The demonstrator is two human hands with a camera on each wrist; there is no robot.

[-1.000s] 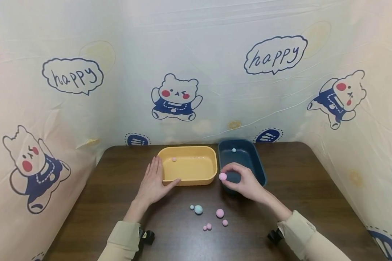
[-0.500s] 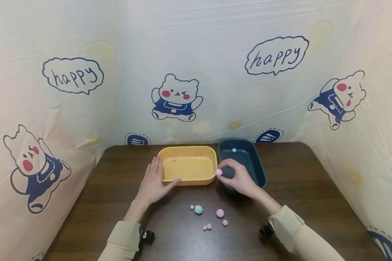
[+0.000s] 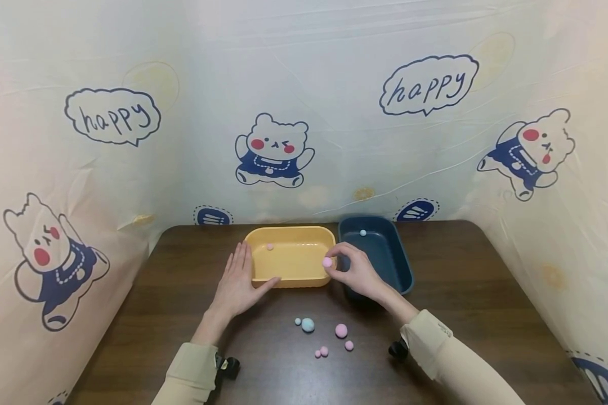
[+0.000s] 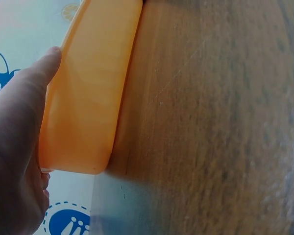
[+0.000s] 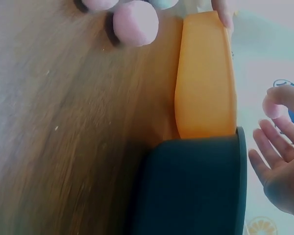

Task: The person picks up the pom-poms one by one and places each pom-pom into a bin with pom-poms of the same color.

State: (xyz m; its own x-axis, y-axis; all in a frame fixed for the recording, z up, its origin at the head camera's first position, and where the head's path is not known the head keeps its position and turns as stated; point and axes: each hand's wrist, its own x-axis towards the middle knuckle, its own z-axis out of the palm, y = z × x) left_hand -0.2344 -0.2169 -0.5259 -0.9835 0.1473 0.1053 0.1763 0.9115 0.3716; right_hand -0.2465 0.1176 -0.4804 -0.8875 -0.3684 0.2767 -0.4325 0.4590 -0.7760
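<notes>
My right hand [image 3: 361,274] pinches a pink ball [image 3: 327,262] between thumb and fingertips, above the right end of the yellow tray [image 3: 296,264]. That pinched ball [image 5: 270,107] also shows at the right edge of the right wrist view, clear of the tray rims. My left hand [image 3: 237,284] rests against the yellow tray's left end with straight fingers, its thumb along the front rim. In the left wrist view the thumb [image 4: 51,61] touches the tray wall [image 4: 88,93]. A small pink ball [image 3: 270,247] lies inside the yellow tray.
A dark blue tray [image 3: 385,256] stands right beside the yellow one, with a small light blue ball [image 3: 362,233] inside. Nearer on the wooden table [image 3: 278,377] lie a blue ball [image 3: 308,325], a smaller blue one [image 3: 298,322], and several pink balls [image 3: 341,331].
My right hand has moved left with the pink ball, from over the blue tray to above the yellow tray's right end. My left hand has stayed where it was.
</notes>
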